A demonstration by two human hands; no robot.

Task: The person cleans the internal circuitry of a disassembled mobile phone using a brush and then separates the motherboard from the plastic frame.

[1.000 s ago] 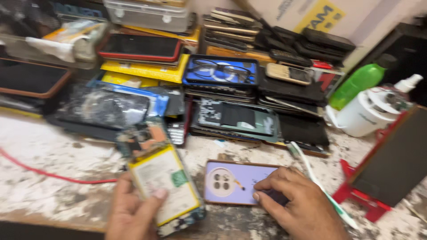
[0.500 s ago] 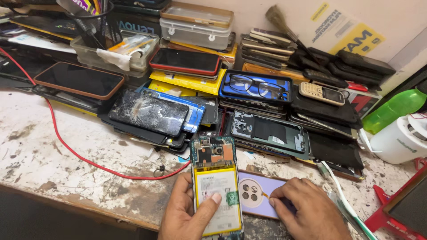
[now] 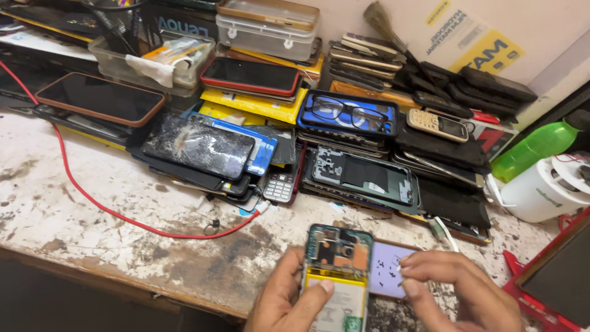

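Note:
My left hand (image 3: 289, 302) grips an opened phone (image 3: 337, 270) near the bench's front edge, thumb resting on its yellow battery, circuit board showing at the top. My right hand (image 3: 458, 294) hovers just right of it, fingertips pinched together above a lilac back cover (image 3: 388, 276) that lies flat on the bench with several tiny dark screws on it. Whether the fingers pinch a screw I cannot tell.
Stacks of phones and spare parts fill the back of the worn bench (image 3: 92, 209): a cracked-screen phone (image 3: 198, 146), glasses on a blue-edged phone (image 3: 347, 114), a keypad phone (image 3: 437, 125). A red cable (image 3: 110, 212) loops across the left. A green bottle (image 3: 539, 144) and white tub (image 3: 544, 190) stand right.
The view has swung left and steadied. My right hand has lifted off the lilac cover and pinched its fingers above it. My left hand keeps hold of the opened phone.

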